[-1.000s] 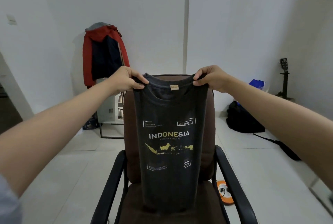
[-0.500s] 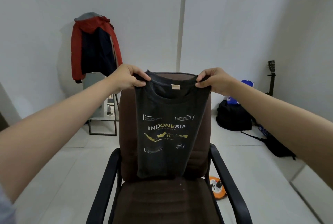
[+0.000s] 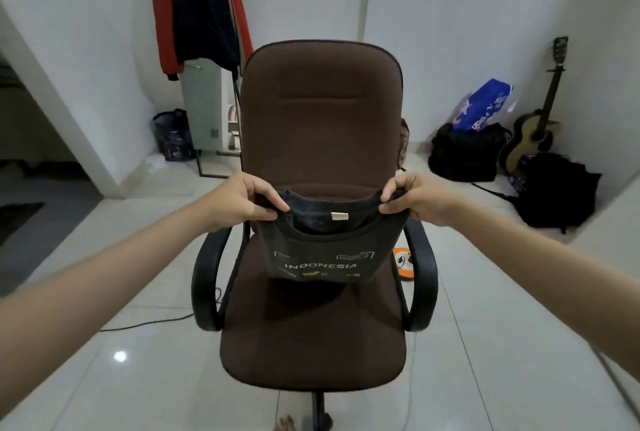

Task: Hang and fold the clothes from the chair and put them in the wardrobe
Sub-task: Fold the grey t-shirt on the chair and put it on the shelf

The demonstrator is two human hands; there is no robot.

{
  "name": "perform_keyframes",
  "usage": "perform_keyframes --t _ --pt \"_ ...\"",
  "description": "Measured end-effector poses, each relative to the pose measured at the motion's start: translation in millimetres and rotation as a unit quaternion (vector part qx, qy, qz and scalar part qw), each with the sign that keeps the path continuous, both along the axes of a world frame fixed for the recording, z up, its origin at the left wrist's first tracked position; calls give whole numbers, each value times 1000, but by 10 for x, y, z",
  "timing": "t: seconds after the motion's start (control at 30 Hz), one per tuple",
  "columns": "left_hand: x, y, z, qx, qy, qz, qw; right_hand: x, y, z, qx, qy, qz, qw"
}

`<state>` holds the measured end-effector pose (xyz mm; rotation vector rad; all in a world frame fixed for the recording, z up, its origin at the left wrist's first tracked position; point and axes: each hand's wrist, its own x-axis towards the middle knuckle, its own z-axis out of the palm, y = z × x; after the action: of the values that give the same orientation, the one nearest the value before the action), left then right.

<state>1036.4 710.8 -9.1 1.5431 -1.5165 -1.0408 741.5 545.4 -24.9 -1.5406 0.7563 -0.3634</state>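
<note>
Over brown chair point(image 3: 322, 125) seat: dark T-shirt point(image 3: 323, 250) held at both shoulder corners, lower part draped on seat, "INDONESIA" print facing up. Left hand point(image 3: 244, 203) fingers pinching left shoulder; right hand point(image 3: 414, 200) fingers pinching right shoulder. Step judged: folding shirt on seat. Next move likely calls for laying collar end down over lower half, edges kept aligned. Wardrobe not visible.

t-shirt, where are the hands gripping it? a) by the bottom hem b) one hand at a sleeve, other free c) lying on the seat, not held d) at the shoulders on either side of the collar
d: the left hand and right hand pinch the dark t-shirt at either side of its collar, above the brown chair seat.
</note>
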Motion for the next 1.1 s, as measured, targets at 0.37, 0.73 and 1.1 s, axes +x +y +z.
perform_keyframes --t 0.37,0.73,1.1 --pt "-788 1268 -1295 155 23 -51 986 -638 1267 -1274 111 88 29 990" --pt "-620 916 -1940 209 14 -37 977 -399 1037 -1940 138 156 33 977" --pt "398 -736 -2801 205 -78 63 974 592 -483 -2645 151 214 -56 964"
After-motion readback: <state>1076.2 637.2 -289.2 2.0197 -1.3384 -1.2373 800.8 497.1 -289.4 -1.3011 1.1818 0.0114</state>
